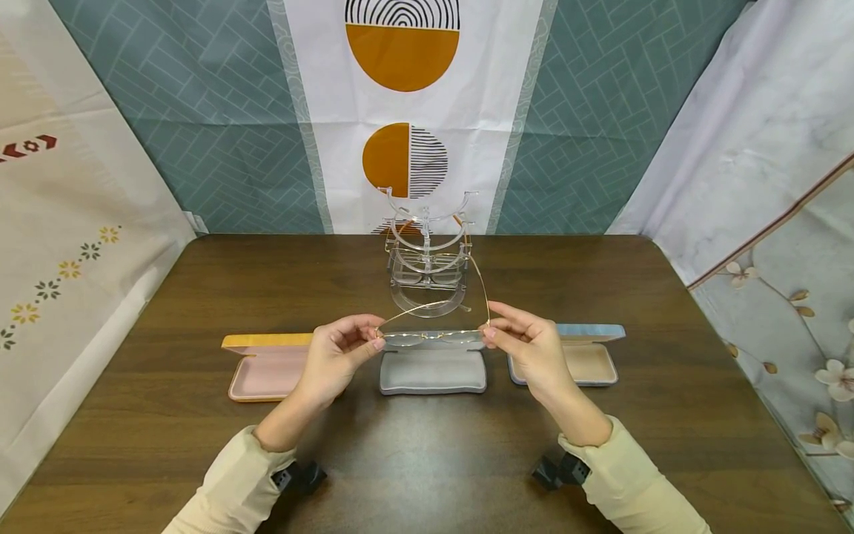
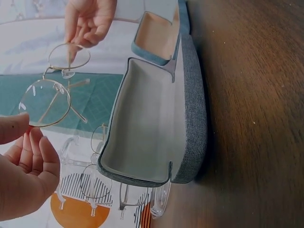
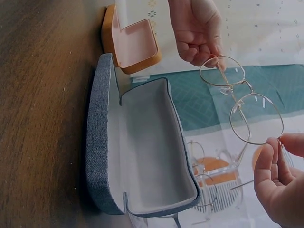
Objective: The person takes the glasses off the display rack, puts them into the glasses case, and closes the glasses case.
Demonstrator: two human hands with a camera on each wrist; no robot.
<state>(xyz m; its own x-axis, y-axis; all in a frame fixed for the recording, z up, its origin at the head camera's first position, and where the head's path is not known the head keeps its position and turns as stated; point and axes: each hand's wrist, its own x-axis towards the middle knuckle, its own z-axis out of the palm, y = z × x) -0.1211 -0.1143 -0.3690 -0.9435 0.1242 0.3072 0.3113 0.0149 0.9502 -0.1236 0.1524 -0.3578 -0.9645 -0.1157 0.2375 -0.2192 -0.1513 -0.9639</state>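
A pair of thin gold-rimmed round eyeglasses (image 1: 430,336) hangs in the air, its temples unfolded and pointing away toward the back. My left hand (image 1: 336,360) pinches the left end of the frame between thumb and fingers. At the other end, the right hand (image 1: 534,343) pinches the hinge corner in the same way. Just below the glasses stands an open grey eyeglass case (image 1: 434,372); its blue-grey fabric outside (image 2: 194,109) shows in the left wrist view. Both lenses (image 3: 256,118) appear in the right wrist view, apart from the case.
An open yellow case (image 1: 260,377) with pink lining lies left, an open blue case (image 1: 590,363) with beige lining right. Behind them a clear tiered display stand (image 1: 427,304) carries more glasses. Patterned cloths (image 1: 253,163) hang around the brown table (image 1: 427,460).
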